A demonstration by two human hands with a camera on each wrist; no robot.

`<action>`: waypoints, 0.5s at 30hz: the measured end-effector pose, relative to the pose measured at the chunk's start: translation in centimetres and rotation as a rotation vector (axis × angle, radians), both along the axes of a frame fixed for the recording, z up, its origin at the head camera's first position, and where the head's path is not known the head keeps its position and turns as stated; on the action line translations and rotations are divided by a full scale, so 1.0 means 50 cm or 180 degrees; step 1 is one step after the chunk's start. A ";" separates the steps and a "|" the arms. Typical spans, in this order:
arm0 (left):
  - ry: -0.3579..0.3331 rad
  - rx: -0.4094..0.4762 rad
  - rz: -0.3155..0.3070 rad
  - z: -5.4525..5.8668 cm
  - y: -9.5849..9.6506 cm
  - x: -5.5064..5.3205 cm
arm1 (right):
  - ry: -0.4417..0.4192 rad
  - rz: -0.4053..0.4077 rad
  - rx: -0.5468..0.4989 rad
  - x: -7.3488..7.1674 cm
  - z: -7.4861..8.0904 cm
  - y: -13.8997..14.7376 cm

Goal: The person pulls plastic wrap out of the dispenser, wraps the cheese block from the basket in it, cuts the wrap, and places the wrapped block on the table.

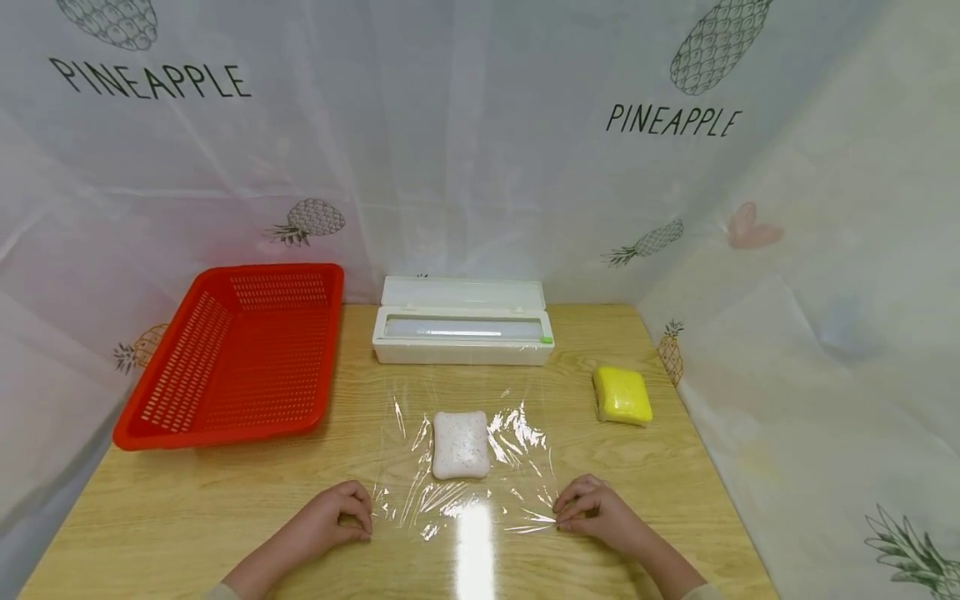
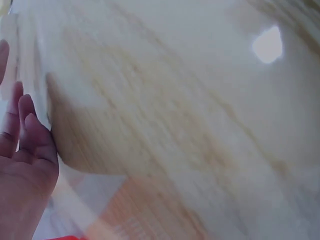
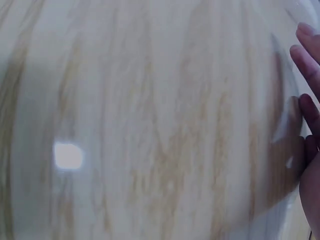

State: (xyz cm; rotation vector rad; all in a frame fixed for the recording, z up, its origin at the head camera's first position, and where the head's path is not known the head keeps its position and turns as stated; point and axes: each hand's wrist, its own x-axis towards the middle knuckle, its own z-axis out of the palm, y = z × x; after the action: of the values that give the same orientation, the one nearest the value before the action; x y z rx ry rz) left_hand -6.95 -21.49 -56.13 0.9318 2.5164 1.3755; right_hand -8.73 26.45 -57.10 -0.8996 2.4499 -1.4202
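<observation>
A sheet of clear cling film (image 1: 517,487) stretches from the white dispenser box (image 1: 463,353) toward me, creased and shiny. At its middle lies a white speckled, pillow-shaped block (image 1: 461,446); whether it is over or under the film I cannot tell. My left hand (image 1: 333,521) pinches the film's near left corner between thumb and fingers. At the near right corner, my right hand (image 1: 596,512) pinches the film, and creases run out from its fingertips. Both wrist views show only part of each hand, at the frame edge, and no film corner.
On the left stands a red perforated plastic basket (image 1: 330,350). The dispenser's lid (image 1: 463,292) is raised, with a film roll (image 1: 442,327) inside. A yellow block (image 1: 624,395), apparently wrapped in clear film, lies at right. Pineapple-print curtains (image 1: 480,150) enclose the wooden table (image 1: 172,508).
</observation>
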 end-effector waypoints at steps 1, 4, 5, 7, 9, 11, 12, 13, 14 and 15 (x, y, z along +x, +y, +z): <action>-0.0051 0.0029 0.0014 0.001 0.000 -0.001 | -0.0044 0.0003 -0.0072 0.000 0.001 0.000; -0.0164 0.0085 0.0084 0.006 -0.001 -0.002 | -0.0045 -0.0051 -0.0234 0.001 0.004 0.000; -0.0220 0.0091 0.0121 0.009 -0.002 -0.002 | -0.0031 -0.0085 -0.0281 0.001 0.005 0.000; -0.0333 0.0099 0.0188 0.017 -0.002 -0.003 | 0.0039 -0.0148 -0.0349 0.000 0.005 0.000; -0.0423 0.0103 0.0235 0.027 -0.002 -0.004 | 0.0086 -0.0207 -0.0383 0.000 0.006 -0.001; -0.0468 0.0080 0.0291 0.037 -0.003 -0.006 | 0.0076 -0.0277 -0.0413 -0.001 0.008 -0.003; -0.0467 0.0074 0.0313 0.042 -0.004 -0.008 | 0.0052 -0.0317 -0.0430 -0.002 0.009 -0.004; -0.0463 0.0065 0.0346 0.046 -0.004 -0.010 | -0.0004 -0.0380 -0.0443 -0.003 0.012 -0.005; -0.0449 0.0076 0.0378 0.049 -0.004 -0.012 | -0.0086 -0.0458 -0.0455 -0.004 0.014 -0.006; -0.0427 0.0084 0.0410 0.052 -0.004 -0.014 | -0.0135 -0.0525 -0.0461 -0.005 0.017 -0.007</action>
State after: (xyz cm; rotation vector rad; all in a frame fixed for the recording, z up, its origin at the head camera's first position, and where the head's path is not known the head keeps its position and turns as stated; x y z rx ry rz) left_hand -7.66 -21.71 -53.53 0.6674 2.5010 1.4579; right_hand -9.00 26.08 -56.28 -0.6990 2.4651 -1.6722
